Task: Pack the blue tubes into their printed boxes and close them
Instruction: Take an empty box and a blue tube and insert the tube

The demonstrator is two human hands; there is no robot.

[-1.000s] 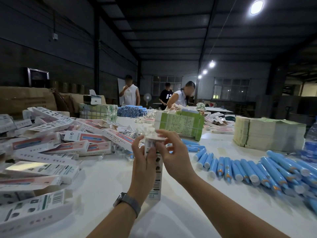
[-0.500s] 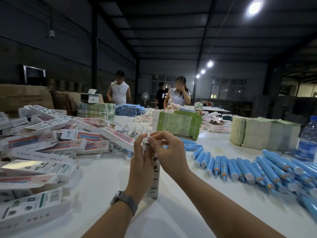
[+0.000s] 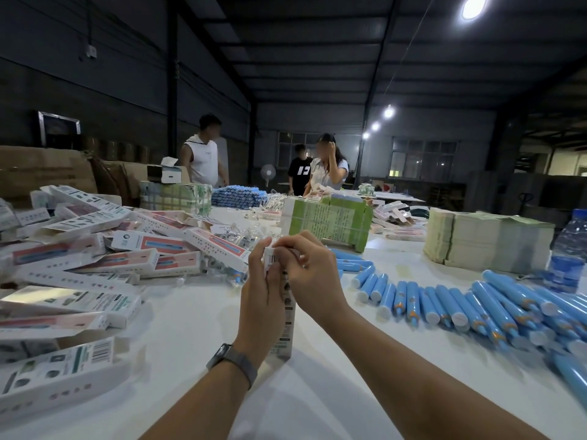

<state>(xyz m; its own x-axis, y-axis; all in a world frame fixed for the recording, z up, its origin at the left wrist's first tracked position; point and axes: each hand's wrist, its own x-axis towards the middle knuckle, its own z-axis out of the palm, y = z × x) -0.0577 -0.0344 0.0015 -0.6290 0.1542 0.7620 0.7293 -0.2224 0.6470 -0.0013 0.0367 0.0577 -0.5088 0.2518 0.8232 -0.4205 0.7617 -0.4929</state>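
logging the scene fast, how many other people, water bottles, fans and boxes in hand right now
other people: 3
water bottle: 1
standing fan: 1
box in hand: 1, upright on the table, gripped by the left hand, with the right hand pinching at its top
total: 6

The box [image 3: 287, 315] stands upright on the table [image 3: 197, 328] at the centre, the left hand [image 3: 262, 300] on its nine o'clock side, the right hand [image 3: 309, 274] over its top end at one o'clock; the heap of boxes [image 3: 95, 249] spreads from eight to ten o'clock; the row of tubes [image 3: 444, 300] runs from two to four o'clock; a bundle of leaflets [image 3: 330, 222] sits behind at twelve; a taller paper stack [image 3: 486, 239] lies at two, a water bottle [image 3: 568, 249] just right of it.
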